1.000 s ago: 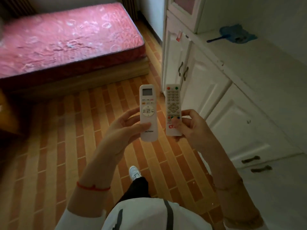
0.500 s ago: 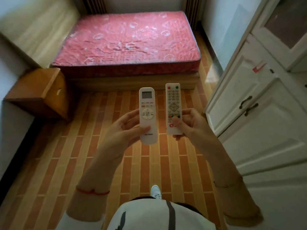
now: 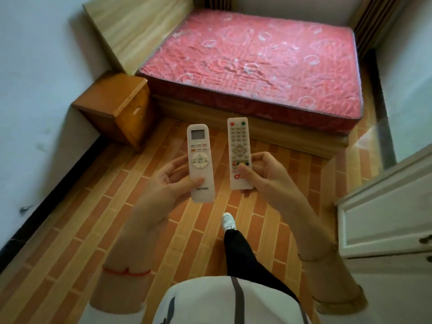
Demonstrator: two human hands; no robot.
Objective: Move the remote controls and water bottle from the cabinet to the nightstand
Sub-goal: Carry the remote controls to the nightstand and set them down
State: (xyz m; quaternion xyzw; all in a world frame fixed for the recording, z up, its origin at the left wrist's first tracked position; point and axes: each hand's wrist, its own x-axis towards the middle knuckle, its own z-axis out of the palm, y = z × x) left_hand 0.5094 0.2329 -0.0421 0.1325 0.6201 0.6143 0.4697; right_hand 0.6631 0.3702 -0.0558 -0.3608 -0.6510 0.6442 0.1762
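Observation:
My left hand (image 3: pixel 168 181) grips a white air-conditioner remote (image 3: pixel 200 160) with a small screen, held upright in front of me. A slimmer white TV remote (image 3: pixel 239 150) with red and green top buttons stands in my right hand (image 3: pixel 264 174). Both remotes are over the brick-pattern floor. The wooden nightstand (image 3: pixel 109 97) sits ahead on the left, against the wall and beside the bed; its top is bare. The white cabinet (image 3: pixel 385 218) is at the right edge, doors shut. No water bottle is in view.
A bed with a red mattress (image 3: pixel 257 59) fills the far side of the room, with a wooden headboard (image 3: pixel 135 26) on the left. White walls close in on the left and right. My right foot (image 3: pixel 228 220) is stepping forward on the floor.
The view has swung left and away from the cabinet, bringing the nightstand and headboard fully into sight. Both hands keep the same hold on the remotes.

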